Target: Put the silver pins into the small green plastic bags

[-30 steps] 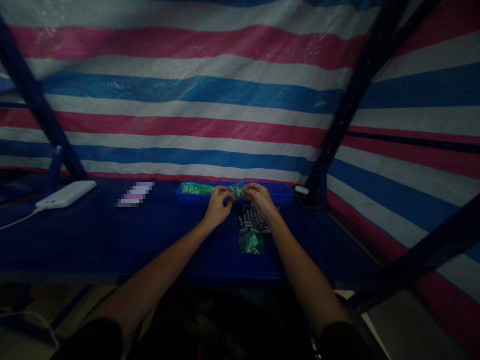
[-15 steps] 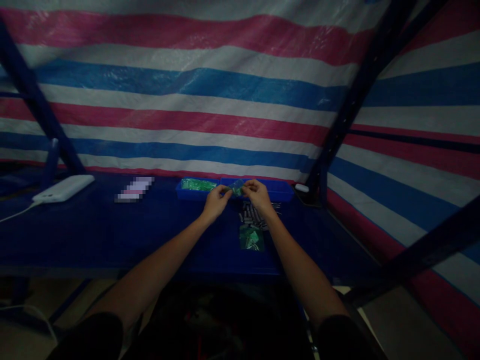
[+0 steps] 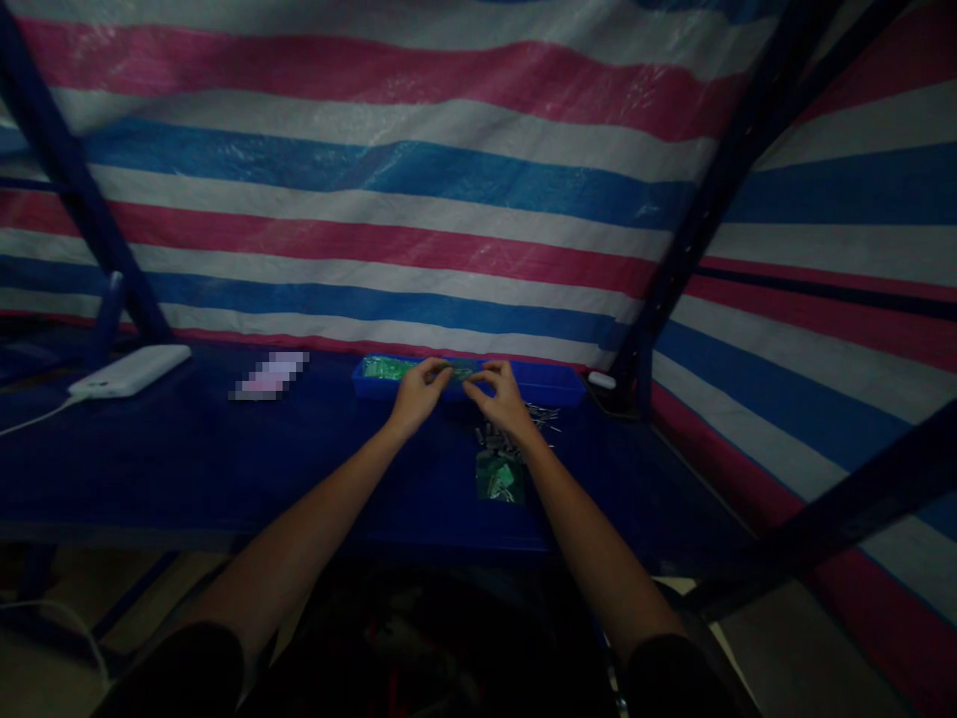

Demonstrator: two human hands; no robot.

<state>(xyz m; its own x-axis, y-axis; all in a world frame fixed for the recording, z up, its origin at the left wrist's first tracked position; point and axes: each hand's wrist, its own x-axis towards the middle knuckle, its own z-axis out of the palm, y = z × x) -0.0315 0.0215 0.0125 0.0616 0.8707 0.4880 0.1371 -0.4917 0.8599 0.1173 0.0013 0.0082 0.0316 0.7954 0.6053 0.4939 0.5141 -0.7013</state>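
A small clear plastic bag (image 3: pixel 461 374) with a greenish tint is stretched between my hands, above the back of the blue table. My left hand (image 3: pixel 419 395) pinches its left side. The fingertips of my right hand (image 3: pixel 499 397) are closed at its right side. Below my right wrist lies a loose pile of small metal parts (image 3: pixel 493 443), partly hidden by the hand. Nearer to me, a filled clear bag (image 3: pixel 500 480) lies flat with silvery pins and a green piece inside. What the held bag contains is too dim to make out.
Behind my hands, a blue bin (image 3: pixel 366 387) holds green packets (image 3: pixel 383 367), beside another blue bin (image 3: pixel 549 379). A white power bank (image 3: pixel 131 371) with a cable and a blurred-out flat item (image 3: pixel 269 376) lie left. A small white case (image 3: pixel 601 380) sits right, near a blue post (image 3: pixel 677 239).
Both hands have shifted slightly left, and their grip on the small bag has changed, with the fingers now more arched. The loose parts and the filled bag stay in place.
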